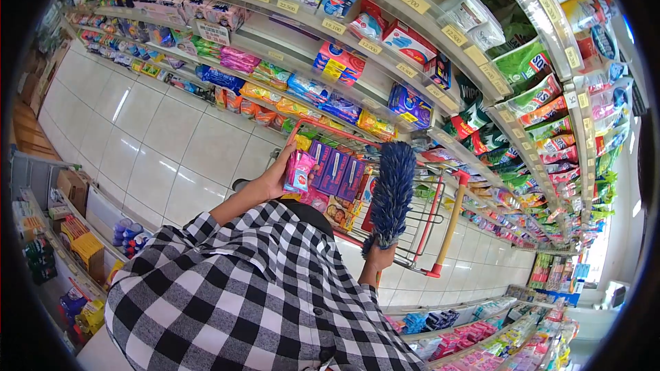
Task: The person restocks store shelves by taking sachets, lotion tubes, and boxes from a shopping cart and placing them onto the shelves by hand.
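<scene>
My left hand point(278, 173) is closed round a small pink pack point(300, 171) with a red and white label, held over the near end of a shopping cart point(449, 228). In my right hand point(380, 257), the fingers are wrapped round the base of a dark blue feather duster point(393, 194), which points up and hides part of the cart. Purple boxes point(338, 170) stand side by side in the cart, close to my left hand. Beside them lies a pack with a face printed on it point(339, 213), partly covered by other goods.
Long store shelves point(282, 45) with price tags curve along the far side, stocked with colourful packs. Green and red bags point(529, 62) fill the shelves at the right. More shelving point(51, 233) stands behind me at the left, and pink goods point(464, 340) sit at lower right. Pale floor tiles point(137, 124) run between.
</scene>
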`<move>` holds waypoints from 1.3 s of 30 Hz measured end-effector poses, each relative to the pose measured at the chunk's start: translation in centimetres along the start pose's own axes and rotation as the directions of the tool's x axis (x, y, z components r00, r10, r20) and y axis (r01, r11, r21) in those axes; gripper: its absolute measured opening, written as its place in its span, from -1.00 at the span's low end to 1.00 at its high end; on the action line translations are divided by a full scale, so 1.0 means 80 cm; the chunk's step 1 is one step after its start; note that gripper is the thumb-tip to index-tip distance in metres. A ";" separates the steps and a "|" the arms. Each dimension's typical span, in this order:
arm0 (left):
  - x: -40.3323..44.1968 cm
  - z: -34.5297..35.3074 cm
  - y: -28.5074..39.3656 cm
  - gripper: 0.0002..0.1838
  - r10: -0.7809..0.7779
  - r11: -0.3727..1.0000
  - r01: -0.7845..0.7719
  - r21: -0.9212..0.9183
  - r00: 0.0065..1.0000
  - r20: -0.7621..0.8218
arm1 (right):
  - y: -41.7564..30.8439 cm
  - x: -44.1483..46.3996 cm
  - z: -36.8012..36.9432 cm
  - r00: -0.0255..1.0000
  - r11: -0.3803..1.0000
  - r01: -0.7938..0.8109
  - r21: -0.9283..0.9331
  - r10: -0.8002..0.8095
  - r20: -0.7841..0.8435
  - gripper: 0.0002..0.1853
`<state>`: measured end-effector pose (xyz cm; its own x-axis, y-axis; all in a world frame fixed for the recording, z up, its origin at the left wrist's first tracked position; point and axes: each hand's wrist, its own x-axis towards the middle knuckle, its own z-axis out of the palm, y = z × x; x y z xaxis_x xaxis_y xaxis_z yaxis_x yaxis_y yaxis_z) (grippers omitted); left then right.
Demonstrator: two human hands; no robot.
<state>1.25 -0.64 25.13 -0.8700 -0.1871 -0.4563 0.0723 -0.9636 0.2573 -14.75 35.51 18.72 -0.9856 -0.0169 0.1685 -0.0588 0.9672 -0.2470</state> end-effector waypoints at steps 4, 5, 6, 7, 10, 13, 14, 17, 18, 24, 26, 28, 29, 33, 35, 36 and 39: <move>0.005 -0.015 -0.001 -0.29 0.010 0.994 -0.007 -0.113 1.000 0.028 | 0.014 0.009 0.005 0.999 0.998 -0.014 0.057 0.011 0.052 -0.28; 0.005 -0.017 -0.001 -0.29 0.014 0.993 -0.010 -0.119 0.999 0.031 | 0.018 0.012 0.007 0.998 0.995 -0.002 0.098 -0.004 0.063 -0.28; 0.007 -0.019 -0.003 -0.30 -0.006 0.993 0.006 -0.117 1.000 0.005 | 0.023 0.014 0.009 0.997 0.990 0.007 0.138 -0.018 0.074 -0.29; 0.007 -0.019 -0.004 -0.30 -0.026 0.993 0.023 -0.115 0.999 -0.021 | 0.019 0.016 0.005 0.995 0.990 0.003 0.138 -0.017 0.095 -0.31; 0.004 -0.010 -0.009 -0.33 0.006 0.997 -0.012 -0.078 0.997 -0.079 | 0.019 0.025 0.002 0.987 0.990 -0.054 0.133 0.032 0.160 -0.32; -0.002 -0.007 -0.009 -0.38 0.031 0.999 -0.037 -0.040 0.992 -0.124 | 0.024 0.032 0.009 0.994 0.984 -0.023 0.178 0.004 0.108 -0.32; -0.002 -0.010 -0.007 -0.38 0.038 0.998 -0.044 -0.044 0.991 -0.126 | 0.022 0.037 0.010 0.996 0.981 -0.012 0.193 -0.006 0.091 -0.33; -0.002 -0.035 -0.004 -0.41 0.043 0.999 -0.038 0.037 0.989 -0.142 | -0.007 0.041 -0.015 0.981 0.811 -0.054 0.583 -0.067 0.185 -0.43; 0.001 -0.043 -0.002 -0.41 0.048 0.998 -0.043 0.038 0.988 -0.145 | -0.024 0.040 -0.025 0.980 0.809 -0.053 0.586 -0.071 0.187 -0.43; -0.003 -0.044 0.002 -0.49 0.039 0.989 -0.012 0.148 0.983 -0.182 | -0.032 -0.033 -0.006 0.932 0.541 -0.041 0.840 -0.282 0.227 -0.59; -0.008 -0.037 -0.004 -0.47 0.197 0.954 -0.156 0.256 0.970 -0.143 | -0.058 -0.032 -0.039 0.840 0.712 0.173 0.681 -0.468 0.276 -0.59; 0.003 -0.065 -0.014 -0.44 0.198 0.961 -0.161 0.226 0.968 -0.154 | -0.072 -0.030 -0.050 0.702 0.775 0.420 0.472 -0.607 0.371 -0.58; 0.010 -0.069 -0.015 -0.48 0.133 0.967 -0.091 0.237 0.977 -0.168 | -0.070 -0.030 -0.046 0.771 0.817 0.312 0.485 -0.516 0.373 -0.55; 0.001 -0.035 -0.014 -0.52 0.052 0.988 -0.027 0.153 0.985 -0.167 | -0.059 -0.012 -0.049 0.867 0.850 0.175 0.497 -0.372 0.331 -0.65; -0.001 -0.037 -0.011 -0.52 0.056 0.993 -0.039 0.112 0.987 -0.150 | -0.052 -0.007 -0.056 0.854 0.784 0.077 0.615 -0.370 0.365 -0.73; -0.001 -0.036 -0.006 -0.52 0.063 0.990 -0.040 0.138 0.984 -0.167 | -0.044 -0.004 -0.060 0.834 0.740 0.073 0.669 -0.413 0.366 -0.76; -0.007 -0.015 0.005 -0.53 0.090 0.991 -0.070 0.115 0.980 -0.176 | -0.033 -0.007 -0.068 0.802 0.758 0.199 0.622 -0.491 0.341 -0.75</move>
<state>2.39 -1.18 24.49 -0.7607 -0.3035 -0.5738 0.0769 -0.9199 0.3846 -13.18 34.34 24.45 -0.8156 -0.5745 -0.0693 -0.3394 0.5720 -0.7468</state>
